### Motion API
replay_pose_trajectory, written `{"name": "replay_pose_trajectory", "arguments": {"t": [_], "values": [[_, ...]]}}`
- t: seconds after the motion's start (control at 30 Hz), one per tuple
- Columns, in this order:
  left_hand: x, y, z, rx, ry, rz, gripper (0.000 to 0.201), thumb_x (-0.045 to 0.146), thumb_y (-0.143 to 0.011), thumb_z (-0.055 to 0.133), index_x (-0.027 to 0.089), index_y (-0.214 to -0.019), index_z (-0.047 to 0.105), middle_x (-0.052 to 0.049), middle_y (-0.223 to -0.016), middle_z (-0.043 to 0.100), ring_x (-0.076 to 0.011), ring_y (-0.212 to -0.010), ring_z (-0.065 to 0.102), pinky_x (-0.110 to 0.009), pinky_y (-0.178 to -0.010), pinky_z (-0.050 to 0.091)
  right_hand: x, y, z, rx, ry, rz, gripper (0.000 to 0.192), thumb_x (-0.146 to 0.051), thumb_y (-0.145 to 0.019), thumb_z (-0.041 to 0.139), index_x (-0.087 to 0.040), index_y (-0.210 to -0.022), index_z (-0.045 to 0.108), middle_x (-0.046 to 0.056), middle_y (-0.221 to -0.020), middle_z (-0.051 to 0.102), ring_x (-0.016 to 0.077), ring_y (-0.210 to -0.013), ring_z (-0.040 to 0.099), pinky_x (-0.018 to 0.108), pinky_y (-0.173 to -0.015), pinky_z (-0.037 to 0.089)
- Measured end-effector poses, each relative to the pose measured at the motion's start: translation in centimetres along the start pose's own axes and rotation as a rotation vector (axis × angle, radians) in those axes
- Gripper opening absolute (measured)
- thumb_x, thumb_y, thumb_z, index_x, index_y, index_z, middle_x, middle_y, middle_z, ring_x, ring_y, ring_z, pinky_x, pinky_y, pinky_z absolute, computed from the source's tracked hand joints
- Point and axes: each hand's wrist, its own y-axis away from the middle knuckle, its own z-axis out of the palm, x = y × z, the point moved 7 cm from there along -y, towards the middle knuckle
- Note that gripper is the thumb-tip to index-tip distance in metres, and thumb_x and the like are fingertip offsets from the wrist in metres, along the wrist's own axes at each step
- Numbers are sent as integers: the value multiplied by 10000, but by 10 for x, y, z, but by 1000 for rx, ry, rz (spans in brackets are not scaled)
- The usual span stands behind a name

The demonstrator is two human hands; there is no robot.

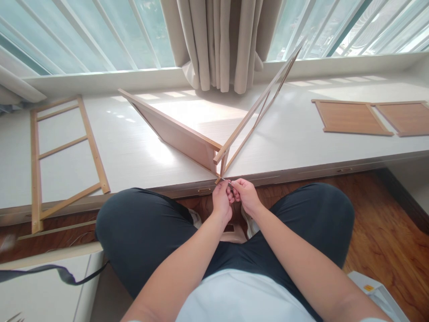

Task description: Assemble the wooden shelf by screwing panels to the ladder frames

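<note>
At the front edge of the white ledge, my left hand and my right hand are close together, fingers closed. A thin metal tool, its kind too small to make out, runs from my fingers to the lower corner where two wooden pieces meet. One piece is a solid wooden panel standing on edge and slanting away to the left. The other is an open wooden frame, upright and slanting back to the right. My fingers hide most of the tool, and both hands seem to grip it.
Left on the ledge lies a ladder-like wooden frame, its near end jutting over the edge. Two flat wooden panels lie at the right. Behind hangs a beige curtain before barred windows. My knees flank the work.
</note>
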Motion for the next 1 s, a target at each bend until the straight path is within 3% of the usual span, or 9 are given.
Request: {"name": "replay_pose_trajectory", "arguments": {"t": [0.3, 0.5, 0.77, 1.0], "values": [[-2, -2, -2, 4, -1, -4, 399, 403, -656, 848, 164, -875, 615, 105, -552, 424, -12, -413, 342, -165, -409, 168, -11, 2, 0, 34, 131, -132, 479, -598, -697, 828, -182, -767, 602, -24, -593, 583, 83, -459, 473, 196, -395, 344], [-2, -2, -2, 9, 0, -9, 399, 400, -653, 843, 162, -881, 617, 104, -553, 430, -12, -411, 335, -163, -408, 164, -18, 8, -1, 40, 224, -222, 412, -554, -760, 812, -185, -768, 630, 3, -675, 643, 116, -562, 575, 218, -491, 457], [0, 0, -2, 16, 4, -11, 406, 400, -643, 853, 159, -868, 616, 104, -548, 422, -10, -410, 337, -160, -404, 173, -11, 3, -1, 36, 147, -142, 414, -541, -736, 799, -180, -714, 599, -17, -578, 591, 78, -454, 461, 192, -399, 331], [2, 3, 1, 12, 0, -3, 403, 404, -646, 851, 164, -820, 578, 108, -536, 421, -13, -402, 343, -163, -398, 178, -4, 0, 1, 8, 51, -57, 382, -483, -712, 781, -173, -653, 566, -20, -551, 577, 56, -418, 423, 180, -384, 296]]}}
